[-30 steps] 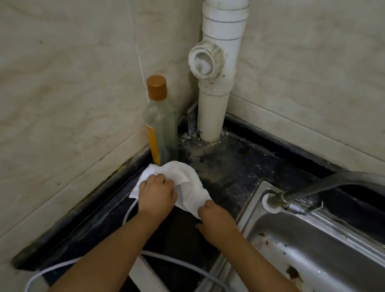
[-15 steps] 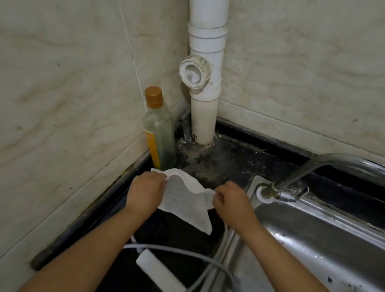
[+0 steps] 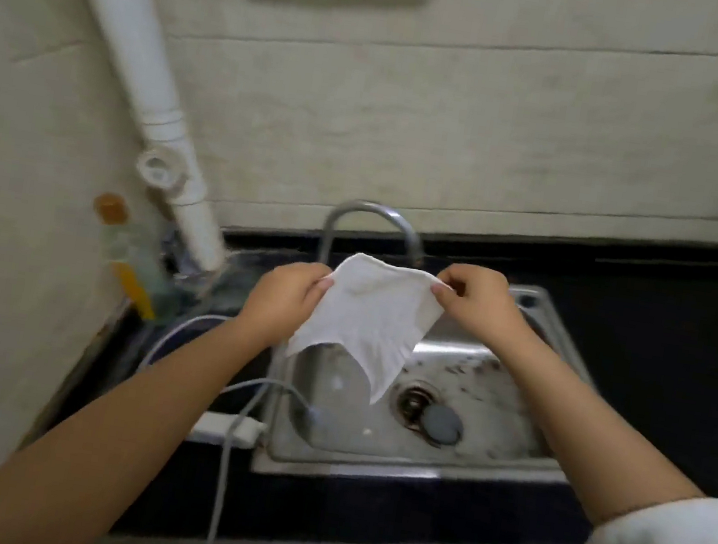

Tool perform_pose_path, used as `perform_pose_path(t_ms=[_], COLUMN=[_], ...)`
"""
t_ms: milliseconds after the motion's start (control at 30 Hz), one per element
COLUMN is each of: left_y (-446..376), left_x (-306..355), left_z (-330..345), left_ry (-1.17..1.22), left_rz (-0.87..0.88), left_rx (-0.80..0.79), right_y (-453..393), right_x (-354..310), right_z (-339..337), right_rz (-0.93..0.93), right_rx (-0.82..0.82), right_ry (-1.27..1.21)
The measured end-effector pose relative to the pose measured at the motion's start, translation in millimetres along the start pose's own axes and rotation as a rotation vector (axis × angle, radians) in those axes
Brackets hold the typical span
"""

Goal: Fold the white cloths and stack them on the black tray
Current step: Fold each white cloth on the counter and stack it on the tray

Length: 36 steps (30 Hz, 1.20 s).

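A: While I tag this, where's the white cloth point(image 3: 369, 319)?
B: Up in the air over the steel sink point(image 3: 523, 433), hanging between both hands. Top edge runs left to right, roughly level; the rest droops down to a point above the basin.
A: Left hand point(image 3: 286, 301)?
B: Pinching the cloth's upper left corner, thumb on the near face, other fingers curled behind it.
A: Right hand point(image 3: 473, 297)?
B: Pinching the upper right corner, thumb and forefinger closed on the edge, slightly higher than the left.
A: Which is nearer the cloth?
B: Equal, both are on it, one per corner. Long axis is the stretched top edge between them.
A: Black tray?
B: Not in view. Only dark countertop point(image 3: 663, 324) around the sink, oil bottle point(image 3: 128, 258) blurred at the left wall, faucet point(image 3: 373, 223) behind the cloth.
A: Next move, best guess?
B: Probably bring the two corners together for a first fold. No fold visible yet, no stack either.
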<state>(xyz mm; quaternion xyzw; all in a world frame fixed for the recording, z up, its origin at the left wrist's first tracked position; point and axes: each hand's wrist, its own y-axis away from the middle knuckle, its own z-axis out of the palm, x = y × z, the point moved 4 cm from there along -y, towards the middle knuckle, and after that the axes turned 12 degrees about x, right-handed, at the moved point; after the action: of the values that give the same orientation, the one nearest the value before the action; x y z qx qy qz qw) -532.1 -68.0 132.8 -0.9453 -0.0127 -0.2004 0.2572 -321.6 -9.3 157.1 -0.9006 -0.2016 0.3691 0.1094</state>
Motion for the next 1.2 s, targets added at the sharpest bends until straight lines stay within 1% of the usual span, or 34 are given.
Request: perform_pose_path(t_ms=[200,333,433,533,633,733,800,867,900,967,1033,1100,1200], left_y=[-26,-22,-8,6,8,11,15,21,26,41,62,82,104], left_x=[198,323,407,493,585,665,703,725,730,731,723,710,694], left_z=[103,167,219,267,299,315,325,339,349,373,400,424,454], left_ry=[0.192,0.235,0.243,0.265,0.319,0.436,0.526,0.606,0.618,0.579,0.486,0.356,0.166], left_rz=[0.293,0.416,0.527,0.602,0.636,0.659,0.694,0.735,0.771,0.884,1.013,1.118,1.144], left_rx=[-0.15,-0.247,-0.344,-0.421,-0.395,-0.334,-0.322,-0.323,-0.34,-0.442,-0.64,-0.853,-1.162], right_y=[85,158,212,255,289,319,337,356,367,390,414,434,456], right_x=[116,192,249,302,352,385,396,406,413,430,449,463,483], right_z=[-170,-270,-333,-389,-447,-499,-522,-534,-534,-524,-502,-475,-439], right_rz=[0.374,0.666,0.823,0.908,0.973,0.944,0.895,0.855,0.846,0.839,0.871,0.922,1.041], right_rx=[0.22,0.388,0.494,0.579,0.713,0.853,0.898,0.892,0.863,0.738,0.551,0.355,0.128], right_ry=[0.162,0.177,0.128,0.141,0.174,0.308,0.422,0.514,0.544,0.567,0.515,0.41,0.242])
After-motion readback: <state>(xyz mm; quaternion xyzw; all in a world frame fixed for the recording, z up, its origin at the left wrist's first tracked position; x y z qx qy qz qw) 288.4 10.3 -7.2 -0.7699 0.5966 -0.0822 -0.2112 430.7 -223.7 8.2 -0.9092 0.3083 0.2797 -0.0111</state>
